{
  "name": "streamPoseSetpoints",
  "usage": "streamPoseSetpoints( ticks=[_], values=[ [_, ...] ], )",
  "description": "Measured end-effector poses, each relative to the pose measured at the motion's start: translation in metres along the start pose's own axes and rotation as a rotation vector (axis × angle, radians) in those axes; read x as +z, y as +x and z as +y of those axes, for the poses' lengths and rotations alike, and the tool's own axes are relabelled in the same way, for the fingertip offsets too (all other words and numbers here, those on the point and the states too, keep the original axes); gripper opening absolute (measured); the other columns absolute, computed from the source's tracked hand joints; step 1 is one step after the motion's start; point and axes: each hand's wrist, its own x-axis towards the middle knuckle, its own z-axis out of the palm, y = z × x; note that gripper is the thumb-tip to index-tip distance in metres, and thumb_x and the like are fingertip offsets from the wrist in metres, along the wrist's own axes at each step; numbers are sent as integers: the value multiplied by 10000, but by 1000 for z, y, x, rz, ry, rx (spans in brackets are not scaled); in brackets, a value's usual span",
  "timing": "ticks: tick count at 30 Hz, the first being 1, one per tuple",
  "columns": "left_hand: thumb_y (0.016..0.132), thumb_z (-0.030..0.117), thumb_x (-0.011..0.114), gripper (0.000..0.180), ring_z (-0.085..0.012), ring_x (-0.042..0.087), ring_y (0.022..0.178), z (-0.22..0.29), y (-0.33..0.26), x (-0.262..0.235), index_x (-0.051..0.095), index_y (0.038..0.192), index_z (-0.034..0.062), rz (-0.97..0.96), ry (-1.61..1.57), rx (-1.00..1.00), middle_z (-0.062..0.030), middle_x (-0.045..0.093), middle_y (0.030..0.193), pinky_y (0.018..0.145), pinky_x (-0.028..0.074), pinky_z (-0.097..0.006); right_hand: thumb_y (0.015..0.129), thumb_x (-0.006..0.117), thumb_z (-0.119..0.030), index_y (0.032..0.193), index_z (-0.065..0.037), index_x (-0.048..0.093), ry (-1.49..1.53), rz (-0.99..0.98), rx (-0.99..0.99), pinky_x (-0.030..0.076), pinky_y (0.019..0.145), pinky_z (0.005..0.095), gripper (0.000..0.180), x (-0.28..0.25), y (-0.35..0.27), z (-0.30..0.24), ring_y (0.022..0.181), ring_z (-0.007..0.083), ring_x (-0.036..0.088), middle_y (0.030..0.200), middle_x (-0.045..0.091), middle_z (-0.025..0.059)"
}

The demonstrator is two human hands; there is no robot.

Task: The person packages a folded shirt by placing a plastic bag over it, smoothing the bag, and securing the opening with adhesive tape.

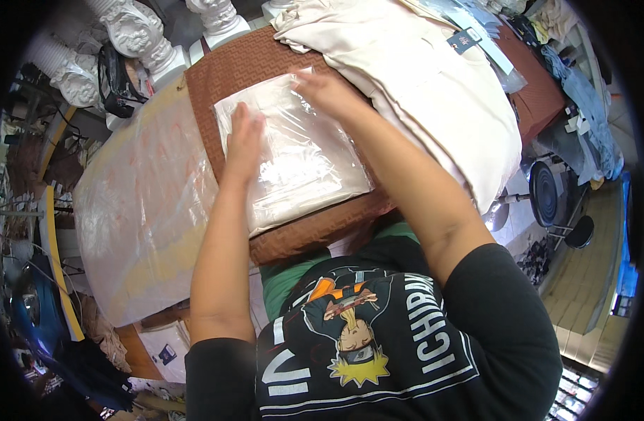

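A folded cream garment in a clear plastic bag [301, 165] lies flat on a brown patterned cloth [220, 77], its film shining with glare. Along the bag's left side, my left hand [244, 137] is slightly blurred, fingers stretched out toward the far end. My right hand [329, 95] reaches over the bag's far right corner, its fingers extended and touching or just above the film. Motion softens its fingertips, and I see nothing held in either hand.
A heap of cream garments [434, 105] with a dark tag [464, 41] lies to the right. On the left is a plastic-covered surface [150, 203]. White carved balusters [136, 38] and a black bag [118, 84] stand beyond it. A round dark stool [544, 193] is at right.
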Motion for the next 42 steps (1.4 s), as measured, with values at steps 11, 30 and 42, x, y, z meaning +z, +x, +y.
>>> streamPoseSetpoints(
  ticks=[11, 30, 42],
  values=[
    [973, 347, 358, 599, -341, 84, 1417, 33, -44, 16, 223, 1440, -3, -75, 828, 203, -149, 146, 1531, 1124, 68, -506, 941, 337, -194, 1391, 34, 320, -890, 189, -546, 143, 1122, 495, 505, 50, -39, 46, 1398, 294, 211, 1486, 266, 180],
    [976, 284, 354, 543, -306, 106, 1421, 33, -45, 22, 269, 1428, -4, -25, 881, 228, -113, 165, 1534, 1130, 86, -471, 938, 312, -217, 1405, 35, 293, -789, 162, -512, 86, 1138, 462, 531, 54, -37, 56, 1409, 269, 185, 1504, 226, 176],
    [973, 338, 376, 577, -311, 153, 1411, 38, -37, 10, 291, 1412, -27, -161, 708, 87, -153, 201, 1517, 1132, 116, -437, 933, 401, -224, 1399, 15, 317, -756, 32, -414, 157, 1120, 484, 530, 48, -31, 47, 1398, 297, 205, 1488, 259, 178]
  ],
)
